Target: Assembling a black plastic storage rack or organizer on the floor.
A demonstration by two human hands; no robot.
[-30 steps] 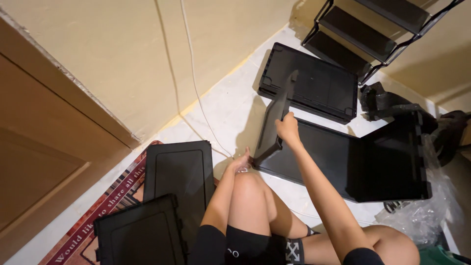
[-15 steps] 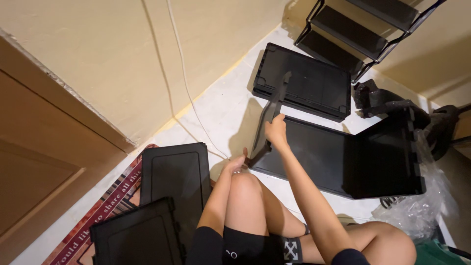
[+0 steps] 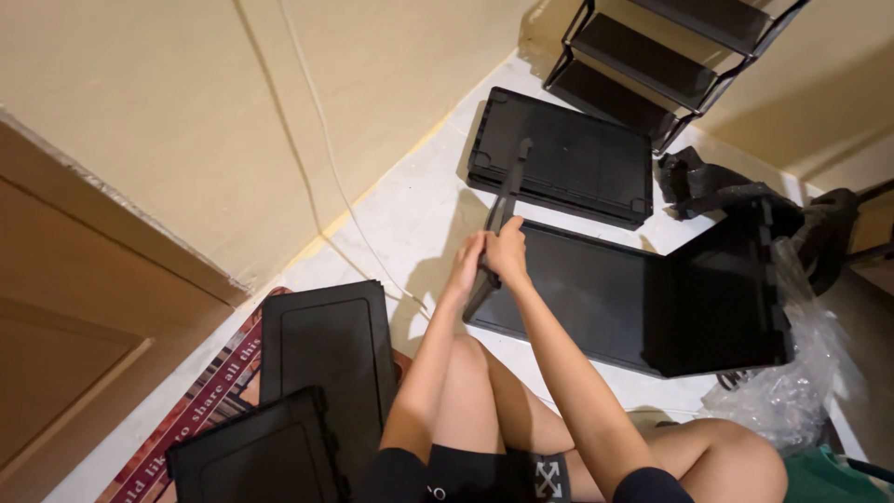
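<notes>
Head view: both hands meet at frame centre on a thin black plastic side panel [image 3: 503, 210] standing nearly on edge. Left hand [image 3: 466, 265] fingers wrapped round panel's lower edge; right hand [image 3: 507, 253] closed on same edge just beside it, the two touching. Panel rises from the left rim of a flat black plastic base panel [image 3: 596, 298] lying on the white tile floor [image 3: 419, 210], centre right. Another upright black panel [image 3: 731, 303] at base's right end. Flat black ribbed tray panel [image 3: 568, 158] above centre. Two black rectangular panels [image 3: 326, 359] stacked lower left on a red patterned mat [image 3: 200, 414]. Black metal tiered rack [image 3: 670, 56] top right. Crumpled clear plastic wrap [image 3: 792, 391] lower right.
</notes>
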